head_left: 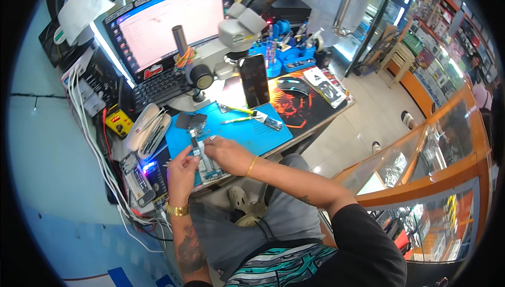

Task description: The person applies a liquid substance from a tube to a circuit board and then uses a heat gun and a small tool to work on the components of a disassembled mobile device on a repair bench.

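On the near left part of a blue work mat (231, 116) lies an opened phone (204, 162), its inner parts bare. My left hand (182, 170) grips its left side between thumb and fingers. My right hand (227, 154) is closed over the upper right of the same phone, fingers curled down; what their tips pinch is hidden. Just beyond the hands are loose dark phone parts (190, 121). Tweezers (239, 121) and a yellow-handled tool (236, 108) lie farther right on the mat.
A microscope (242, 29) stands behind the mat, with an upright dark phone (254, 81) below it. To the left are an open case of tools (149, 129), white cables (87, 113) and a yellow meter (119, 122). A mouse (293, 86) sits right; a monitor (168, 24) stands behind.
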A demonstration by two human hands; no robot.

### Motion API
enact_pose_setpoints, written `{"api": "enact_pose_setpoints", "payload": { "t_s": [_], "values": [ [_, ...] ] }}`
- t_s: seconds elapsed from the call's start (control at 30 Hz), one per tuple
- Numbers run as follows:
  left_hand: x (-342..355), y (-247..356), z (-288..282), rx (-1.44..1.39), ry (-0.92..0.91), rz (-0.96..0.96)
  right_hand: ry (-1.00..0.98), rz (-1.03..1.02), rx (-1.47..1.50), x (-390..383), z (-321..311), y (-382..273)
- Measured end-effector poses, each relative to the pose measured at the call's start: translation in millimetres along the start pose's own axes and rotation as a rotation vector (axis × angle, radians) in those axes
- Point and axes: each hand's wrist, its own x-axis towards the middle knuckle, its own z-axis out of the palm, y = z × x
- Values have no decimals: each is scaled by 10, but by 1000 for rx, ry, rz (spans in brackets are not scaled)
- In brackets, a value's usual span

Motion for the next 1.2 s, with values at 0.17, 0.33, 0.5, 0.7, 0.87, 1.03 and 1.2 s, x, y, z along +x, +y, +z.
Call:
{"api": "enact_pose_setpoints", "payload": {
  "t_s": [0.17,0.33,0.5,0.7,0.87,1.03,1.2],
  "values": [
    [-20,85,12,40,9,-29,-123,79,-24,-6,-54,-41],
    [-15,55,-5,-19,20,-11,-109,-44,-201,63,16,-85],
    [5,-69,0,44,15,32,-214,-138,-454,80,-13,-145],
    [-24,-20,-8,85,11,44,-369,-178,-550,216,-166,-280],
    [-66,15,-15,137,56,62,-510,-224,-598,298,-226,-279],
    [-5,-58,15,117,21,94,-455,-299,-556,374,-239,-137],
    [-58,52,-10,189,50,60,-508,-318,-589,509,-228,-153]
  ]
}}
